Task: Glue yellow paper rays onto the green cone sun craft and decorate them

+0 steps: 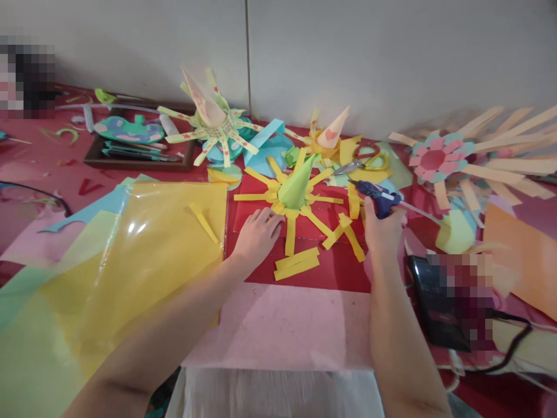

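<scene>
While the right hand (386,223) has its grip wrapped round the glue gun (382,196), nozzle aimed leftward, the left hand (260,235) is down low, fingers curled, their tips just beside the green cone's base; whether that grip pinches anything, I cannot tell. And centre stage, it's the green cone (296,186), leaning towards one o'clock, yellow strips (290,235) fanning out all round it over red card (252,187)! Take that cone as the dial's middle: gun at three, left hand at seven, loose strips (297,263) at six. Scissors (348,168) sit near two, a pale cone (333,132) with a heart at one. Further out, a star-patterned craft (217,130) at ten, a yellow sheet (169,232) at eight, a phone (439,307) at four, and a pink flower (432,159) just shy of three, all across this red tabletop (52,174).
</scene>
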Demonstrator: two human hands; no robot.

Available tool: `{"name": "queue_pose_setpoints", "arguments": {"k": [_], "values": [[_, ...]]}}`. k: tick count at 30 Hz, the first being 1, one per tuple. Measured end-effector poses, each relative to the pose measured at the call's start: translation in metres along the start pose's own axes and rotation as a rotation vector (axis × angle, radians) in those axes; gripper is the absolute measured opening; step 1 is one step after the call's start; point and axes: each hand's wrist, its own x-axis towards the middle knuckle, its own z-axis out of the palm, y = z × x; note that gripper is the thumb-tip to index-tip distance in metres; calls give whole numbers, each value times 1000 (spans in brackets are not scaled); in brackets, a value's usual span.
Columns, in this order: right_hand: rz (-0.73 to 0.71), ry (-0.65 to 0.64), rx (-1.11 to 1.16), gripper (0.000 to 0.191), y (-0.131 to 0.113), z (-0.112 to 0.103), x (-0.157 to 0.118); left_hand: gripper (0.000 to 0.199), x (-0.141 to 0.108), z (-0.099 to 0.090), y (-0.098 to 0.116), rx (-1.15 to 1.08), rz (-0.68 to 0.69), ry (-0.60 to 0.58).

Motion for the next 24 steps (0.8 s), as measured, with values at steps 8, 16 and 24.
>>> {"name": "queue_pose_setpoints", "arguments": {"k": [8, 16, 24], "values": [[11, 30, -11, 57, 0, 3, 1, 20, 1, 2, -2, -1, 15, 19], [22, 33, 10, 52, 4, 4, 3, 26, -5, -14, 20, 73, 125, 101], [26, 8, 31, 52, 9, 5, 4, 45, 39, 1, 97, 87, 400, -183]]}}
